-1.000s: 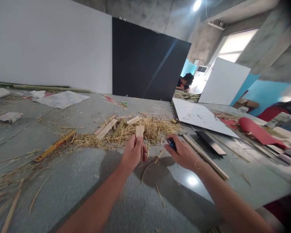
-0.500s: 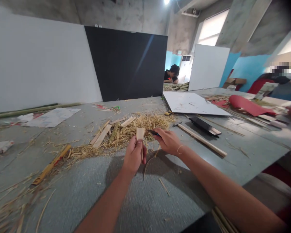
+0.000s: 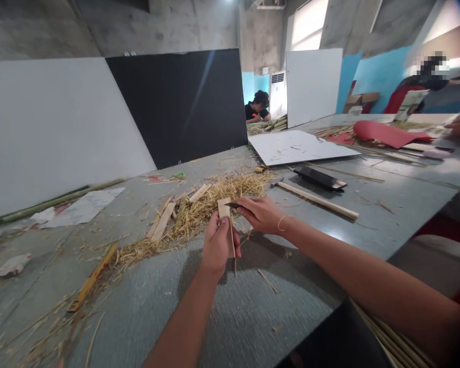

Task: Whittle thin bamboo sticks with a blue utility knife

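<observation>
My left hand (image 3: pixel 216 243) is closed around a flat, pale strip of wood or bamboo (image 3: pixel 224 208), held upright above the table. In my right hand (image 3: pixel 261 213) is a dark knife (image 3: pixel 234 205), its blade tip at the upper face of the strip. Behind both hands spreads a heap of straw-coloured shavings (image 3: pixel 230 185). Pale wood pieces (image 3: pixel 163 222) lie at the heap's left side.
A hammer (image 3: pixel 318 200) and a black case (image 3: pixel 320 179) lie to the right. A yellow strip (image 3: pixel 94 278) rests at left. Beyond stand a black panel (image 3: pixel 180 102) and a white board (image 3: pixel 304 147) lying flat. One person (image 3: pixel 258 107) leans over the far table.
The knife has come leftward from beside the strip onto its upper face. More of the strip's lower end now shows below my left hand. The camera view has turned slightly.
</observation>
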